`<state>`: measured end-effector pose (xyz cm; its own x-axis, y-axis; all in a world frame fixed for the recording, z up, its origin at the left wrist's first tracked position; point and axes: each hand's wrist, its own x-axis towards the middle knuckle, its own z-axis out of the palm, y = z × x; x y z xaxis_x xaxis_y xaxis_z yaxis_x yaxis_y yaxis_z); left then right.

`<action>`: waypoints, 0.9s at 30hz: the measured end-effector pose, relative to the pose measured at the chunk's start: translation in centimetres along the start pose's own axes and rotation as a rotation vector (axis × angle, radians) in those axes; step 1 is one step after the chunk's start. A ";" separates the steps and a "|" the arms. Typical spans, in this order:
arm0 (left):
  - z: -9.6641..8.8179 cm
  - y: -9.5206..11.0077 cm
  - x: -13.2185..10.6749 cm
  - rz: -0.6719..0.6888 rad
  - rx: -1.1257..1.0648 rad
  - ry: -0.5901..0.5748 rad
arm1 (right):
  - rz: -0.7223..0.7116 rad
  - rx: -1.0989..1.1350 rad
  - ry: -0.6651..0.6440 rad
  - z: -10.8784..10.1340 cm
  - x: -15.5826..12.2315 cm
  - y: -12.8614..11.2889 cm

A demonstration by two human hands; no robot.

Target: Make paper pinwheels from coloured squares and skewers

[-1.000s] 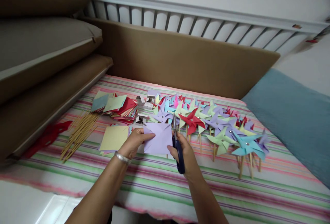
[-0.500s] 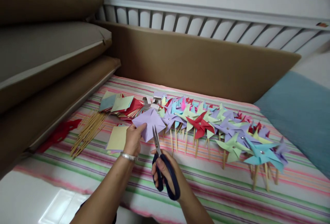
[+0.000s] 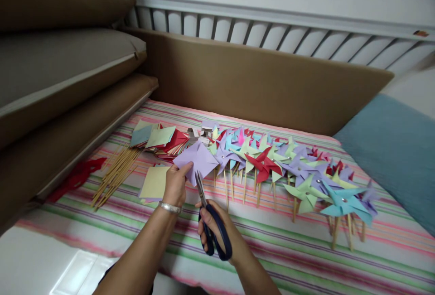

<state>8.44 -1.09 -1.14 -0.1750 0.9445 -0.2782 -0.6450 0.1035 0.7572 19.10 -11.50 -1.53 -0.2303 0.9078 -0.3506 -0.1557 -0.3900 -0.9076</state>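
My left hand (image 3: 176,181) pinches a lilac square of paper (image 3: 197,159) by its near left side, with the thumb on top. Dark-handled scissors (image 3: 214,229) are in my right hand (image 3: 217,222), fingers through the loops. Their blades point up and away, tips at the paper's near corner; whether they touch it I cannot tell. Just right of the paper stand many finished paper pinwheels (image 3: 263,163) on sticks, in red, lilac, green and blue. A small stack of pale yellow paper squares (image 3: 154,182) lies left of my left hand.
Wooden sticks (image 3: 115,172) lie in a bundle at the left, beside red cut paper (image 3: 78,179). Behind them are piled coloured squares (image 3: 163,137) and small grey boxes (image 3: 200,134). Stacked brown cushions (image 3: 74,127) and a brown panel (image 3: 244,82) border the striped cloth (image 3: 272,249).
My right hand has brought the scissors slightly left and down, so the blade tips moved from the paper's right edge to its near corner. My left hand stays almost still.
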 end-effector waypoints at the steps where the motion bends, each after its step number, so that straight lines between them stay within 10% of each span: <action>1: 0.0 0.0 0.1 -0.001 -0.001 0.003 | 0.004 -0.001 0.006 -0.1 0.1 0.0; 27: 0.4 -0.2 -0.6 -0.008 -0.032 0.012 | -0.007 -0.081 0.141 -0.9 1.5 1.1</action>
<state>8.92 -1.56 -0.87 -0.1783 0.9399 -0.2913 -0.6700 0.1009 0.7355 19.43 -10.44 -3.22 -0.0914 0.9253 -0.3682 -0.0774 -0.3752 -0.9237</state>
